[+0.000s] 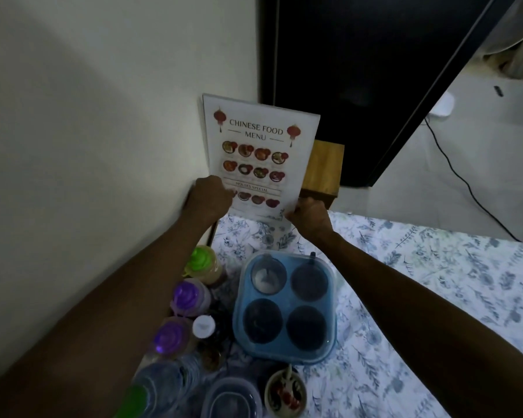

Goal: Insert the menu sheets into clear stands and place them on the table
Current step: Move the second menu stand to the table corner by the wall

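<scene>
Between the two grips, the menu stand [260, 152] sits upright at the desk's [435, 282] far edge: left grip [209, 197] and right grip [309, 215] pinch its lower corners. Likely light, stiff, slippery; hold low.

Menu sheet [258, 152]: white paper, colour-printed, behind a smooth clear plastic stand face; faint sheen along its top edge.

Tablecloth [405, 297]: matt cloth, white with blue-grey leaf print, soft folds.

Blue condiment box [284, 306]: translucent blue plastic, glossy, with four round clear lids, smooth.

Bottles at the left edge: clear plastic bodies; green cap [200, 259] and two purple caps [186, 297] shiny, ridged plastic. Small white cap [204, 325] matt.

Clear tub [231, 399]: cloudy smooth plastic.

Stool [323, 167] behind the table: wood, warm brown, satin finish, grain faint.

Wall [88, 116]: matt paint, even.

Dark door panel [360, 70]: smooth, slightly reflective.
</scene>
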### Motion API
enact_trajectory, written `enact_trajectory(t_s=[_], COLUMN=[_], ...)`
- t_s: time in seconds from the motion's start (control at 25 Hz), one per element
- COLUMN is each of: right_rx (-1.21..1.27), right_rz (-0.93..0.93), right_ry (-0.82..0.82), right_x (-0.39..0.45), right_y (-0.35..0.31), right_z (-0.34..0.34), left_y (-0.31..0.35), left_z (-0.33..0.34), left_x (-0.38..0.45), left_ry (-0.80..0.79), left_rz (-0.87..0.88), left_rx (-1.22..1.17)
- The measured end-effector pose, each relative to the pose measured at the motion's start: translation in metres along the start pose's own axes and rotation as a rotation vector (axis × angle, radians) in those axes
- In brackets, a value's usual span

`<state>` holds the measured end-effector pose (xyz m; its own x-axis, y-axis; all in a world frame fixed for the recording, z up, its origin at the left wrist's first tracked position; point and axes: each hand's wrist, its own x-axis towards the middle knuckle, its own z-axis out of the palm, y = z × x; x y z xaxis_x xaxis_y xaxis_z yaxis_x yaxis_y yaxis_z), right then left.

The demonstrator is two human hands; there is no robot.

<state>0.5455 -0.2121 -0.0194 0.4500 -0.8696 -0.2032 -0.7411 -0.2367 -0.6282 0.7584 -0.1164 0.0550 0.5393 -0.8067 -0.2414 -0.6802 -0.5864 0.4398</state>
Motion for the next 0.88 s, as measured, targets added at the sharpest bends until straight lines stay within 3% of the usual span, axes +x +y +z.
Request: enact_trajectory(t_s=[0.2, 0.28, 0.36, 0.48, 0.64, 0.88], right_rx=[0.030, 0.215, 0.272, 0.013, 0.085, -0.025], right_rz=[-0.013, -0.019, -0.043, -0.047, -0.110, -0.118], right_ry=[-0.219, -0.281, -0.269, -0.262, -0.243, -0.254], right_x=[0.000, -0.001, -0.001, -0.001, -0.008, -0.010], right_y=[0.016, 0.020, 0.020, 0.015, 0.013, 0.011], right_z=[-0.014, -0.020, -0.019, -0.018, -0.018, -0.011], left_y=[0.003, 0.005, 0.006, 0.006, 0.005, 0.004], left_z=[-0.001, -0.002, -0.001, 0.001, 0.006, 0.007], left_x=[-0.011, -0.014, -0.015, -0.014, -0.011, -0.012], left_ry=[0.016, 0.019, 0.021, 0.026, 0.039, 0.052], left_rz=[0.018, 0.010, 0.005, 0.014, 0.030, 0.063], left_rx=[-0.018, -0.034, -0.020, 0.040, 0.072, 0.132])
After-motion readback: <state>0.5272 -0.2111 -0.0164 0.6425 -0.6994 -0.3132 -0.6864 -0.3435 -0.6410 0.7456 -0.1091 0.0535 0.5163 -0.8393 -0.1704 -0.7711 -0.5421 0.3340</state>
